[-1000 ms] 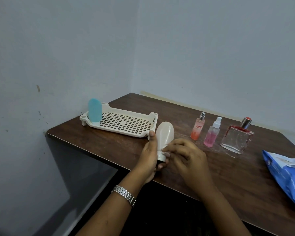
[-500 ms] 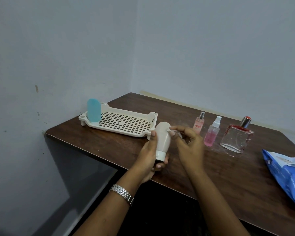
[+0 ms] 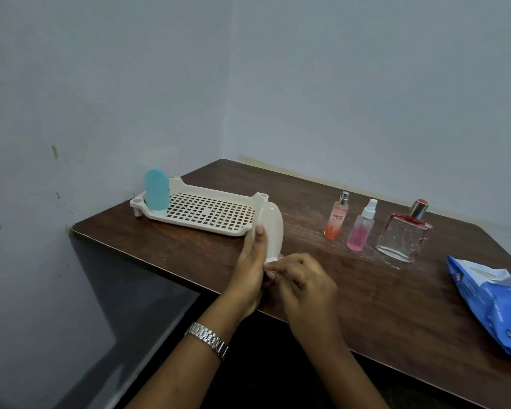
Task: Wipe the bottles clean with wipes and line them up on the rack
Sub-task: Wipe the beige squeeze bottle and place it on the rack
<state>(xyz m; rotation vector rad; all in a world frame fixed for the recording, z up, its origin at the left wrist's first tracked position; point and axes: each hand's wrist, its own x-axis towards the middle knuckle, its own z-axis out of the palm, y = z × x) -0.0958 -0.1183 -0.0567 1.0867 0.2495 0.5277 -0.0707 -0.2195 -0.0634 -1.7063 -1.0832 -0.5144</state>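
Five bottles show. A smooth, round-topped teal bottle (image 3: 157,188) stands upright on the left end of the cream plastic rack (image 3: 189,224), whose floor is a square-holed grid. Just off the rack's right end, a matte cream bottle (image 3: 273,228) is held dome-up above the dark wooden table (image 3: 366,305). The left hand (image 3: 250,270), a metal-link watch (image 3: 208,340) on its wrist, has its fingers clamped along the bottle's side. The right hand (image 3: 304,286) has its fingers bunched at the cap end, and I cannot tell what they pinch. Further right of the rack stand an orange spray bottle (image 3: 335,221) marked "ENGAGE", a pink spray bottle (image 3: 360,231) and a square glass bottle (image 3: 403,237). Farthest right lies a crinkled blue wipes pack (image 3: 493,305).
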